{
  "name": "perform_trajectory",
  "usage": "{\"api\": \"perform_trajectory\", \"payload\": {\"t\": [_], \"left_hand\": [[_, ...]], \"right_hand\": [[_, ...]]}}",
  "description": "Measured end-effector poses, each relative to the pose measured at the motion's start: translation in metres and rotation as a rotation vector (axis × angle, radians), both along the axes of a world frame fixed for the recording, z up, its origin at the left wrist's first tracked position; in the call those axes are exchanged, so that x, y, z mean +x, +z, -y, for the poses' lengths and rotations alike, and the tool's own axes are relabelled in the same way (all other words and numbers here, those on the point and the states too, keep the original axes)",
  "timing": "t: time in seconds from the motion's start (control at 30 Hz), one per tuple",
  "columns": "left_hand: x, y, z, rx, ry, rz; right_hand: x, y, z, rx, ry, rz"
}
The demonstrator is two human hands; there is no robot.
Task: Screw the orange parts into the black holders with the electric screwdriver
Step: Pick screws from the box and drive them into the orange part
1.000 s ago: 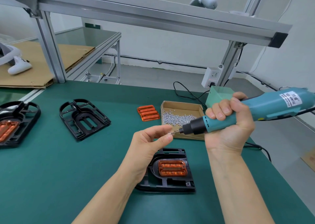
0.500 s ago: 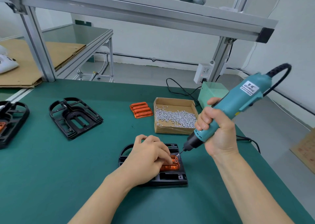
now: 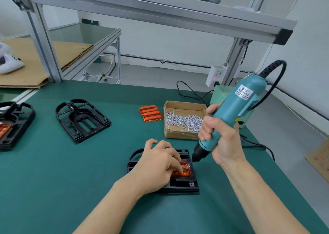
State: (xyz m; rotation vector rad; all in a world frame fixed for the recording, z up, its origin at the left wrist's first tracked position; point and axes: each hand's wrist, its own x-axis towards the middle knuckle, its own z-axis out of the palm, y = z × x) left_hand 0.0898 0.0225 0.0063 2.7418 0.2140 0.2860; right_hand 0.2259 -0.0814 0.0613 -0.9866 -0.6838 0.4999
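A black holder [image 3: 185, 184] lies on the green mat in front of me with an orange part [image 3: 185, 171] seated in it. My left hand [image 3: 156, 164] rests on the holder, its fingers pressing down on the orange part and covering most of it. My right hand [image 3: 220, 141] grips the teal electric screwdriver [image 3: 236, 107], tilted with its bit tip and a screw on the part's upper right corner. A stack of orange parts [image 3: 150, 113] lies further back.
A cardboard box of screws [image 3: 184, 120] stands behind the holder. An empty black holder [image 3: 81, 119] lies to the left, and another holder with an orange part [image 3: 12, 126] at the left edge. The screwdriver's cable [image 3: 256, 145] trails right. Aluminium frame posts rise behind.
My left hand left the screwdriver tip and came down on the orange part. My right hand swung the screwdriver from level to steeply tilted, its bit now on the part's corner.
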Motion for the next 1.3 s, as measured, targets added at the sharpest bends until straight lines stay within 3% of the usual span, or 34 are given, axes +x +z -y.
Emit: {"api": "perform_trajectory", "payload": {"t": [0.2, 0.43, 0.77, 1.3], "left_hand": [[0.001, -0.002, 0.000, 0.034, 0.001, -0.002], [0.001, -0.004, 0.000, 0.037, -0.003, 0.001], [0.001, -0.004, -0.001, 0.005, -0.005, 0.013], [0.002, -0.004, 0.001, 0.013, 0.016, 0.011]], "right_hand": [[0.000, 0.001, -0.004, -0.028, 0.046, 0.067], [-0.005, 0.004, -0.011, -0.055, 0.280, 0.193], [0.003, 0.001, -0.003, -0.067, 0.072, 0.106], [-0.004, 0.001, -0.006, -0.076, 0.228, 0.264]]}}
